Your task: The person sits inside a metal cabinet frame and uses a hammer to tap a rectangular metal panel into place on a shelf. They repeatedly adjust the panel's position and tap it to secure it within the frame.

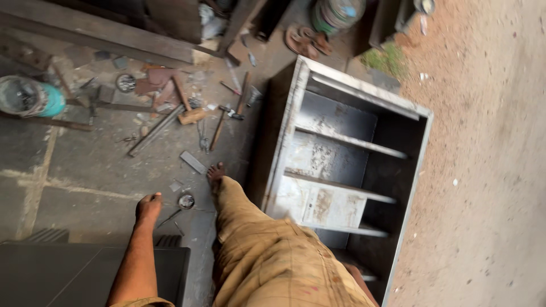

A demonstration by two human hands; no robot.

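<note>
My left hand [149, 207] hangs at the lower left on a bare forearm, fingers curled in with nothing visible in them. It is above the concrete floor, close to a small round tin [186, 200]. My leg in tan trousers [256, 250] steps forward, its bare foot [215, 170] beside a grey metal cabinet [296, 142]. The cabinet lies open with several shelves showing. My right hand is out of view.
Rods, flat bars and rusty scraps [170, 102] litter the floor ahead. A teal bucket [28, 96] stands at far left, and a dark metal sheet [85, 273] lies at the bottom left. Sandals [307, 40] and another bucket [335, 14] are at the top. Bare dirt ground [489, 142] lies on the right.
</note>
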